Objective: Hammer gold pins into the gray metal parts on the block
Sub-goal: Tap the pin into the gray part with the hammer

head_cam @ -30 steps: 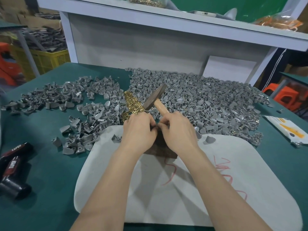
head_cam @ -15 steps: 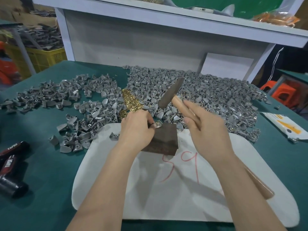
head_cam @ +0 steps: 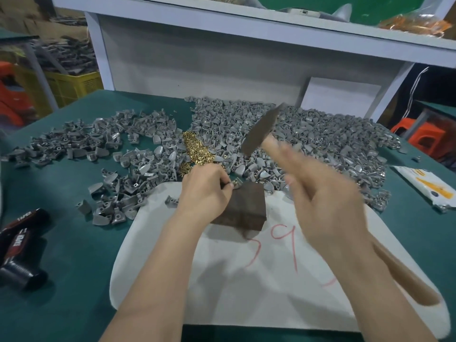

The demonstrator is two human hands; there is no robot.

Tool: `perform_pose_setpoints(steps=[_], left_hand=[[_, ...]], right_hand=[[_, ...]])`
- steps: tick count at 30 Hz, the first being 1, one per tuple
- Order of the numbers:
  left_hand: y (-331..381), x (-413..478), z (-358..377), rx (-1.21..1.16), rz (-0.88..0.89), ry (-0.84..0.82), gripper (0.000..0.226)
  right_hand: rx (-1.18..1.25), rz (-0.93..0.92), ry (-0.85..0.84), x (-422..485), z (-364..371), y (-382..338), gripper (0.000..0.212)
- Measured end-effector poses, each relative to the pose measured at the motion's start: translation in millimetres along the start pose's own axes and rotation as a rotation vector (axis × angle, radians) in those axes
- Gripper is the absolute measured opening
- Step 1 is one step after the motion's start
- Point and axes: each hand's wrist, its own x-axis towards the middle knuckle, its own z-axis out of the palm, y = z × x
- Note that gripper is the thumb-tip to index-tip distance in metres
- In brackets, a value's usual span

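One hammer (head_cam: 261, 130) clenched by right hand (head_cam: 328, 201); left hand (head_cam: 204, 193) pinches one gray part (head_cam: 237, 186) on one block (head_cam: 246, 208).

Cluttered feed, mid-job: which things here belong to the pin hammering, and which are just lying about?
Job: hammer in right hand; left hand pinching a part on the dark block; gold pins; gray parts heap; white pad beneath.
Lying about: black tool at left; white packet at right; yellow crate; orange stool.

I am seeing a dark rectangular block (head_cam: 246, 206) sitting on a white foam pad (head_cam: 246, 292); gray metal parts (head_cam: 320, 137) are lying behind and left, gold pins (head_cam: 195, 149) lying among them.
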Motion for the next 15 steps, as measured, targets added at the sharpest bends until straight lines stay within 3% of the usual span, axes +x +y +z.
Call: perform_pose_setpoints(steps=[2, 3, 8, 10, 12, 15], left_hand=[[-2, 1, 0, -0.015, -0.020, 0.006, 0.009], [-2, 2, 0, -0.023, -0.025, 0.009, 0.010], [-6, 3, 3, -0.030, 0.019, 0.004, 0.013], [-6, 3, 3, -0.024, 0.014, 0.009, 0.015], [-5, 3, 2, -0.040, -0.013, 0.011, 0.019], [-2, 1, 0, -0.040, -0.026, 0.013, 0.018]], right_hand=[[-0.125, 0.043, -0.237, -7, 8, 0, 0.048], [-0.166, 0.063, -0.246, -7, 10, 1, 0.046], [0.020, 0.054, 0.171, 3, -1, 11, 0.046], [0.013, 0.047, 0.051, 0, 2, 7, 0.050], [0.001, 0.070, -0.240, -6, 11, 2, 0.052], [-0.047, 0.093, -0.274, 7, 11, 10, 0.046]])
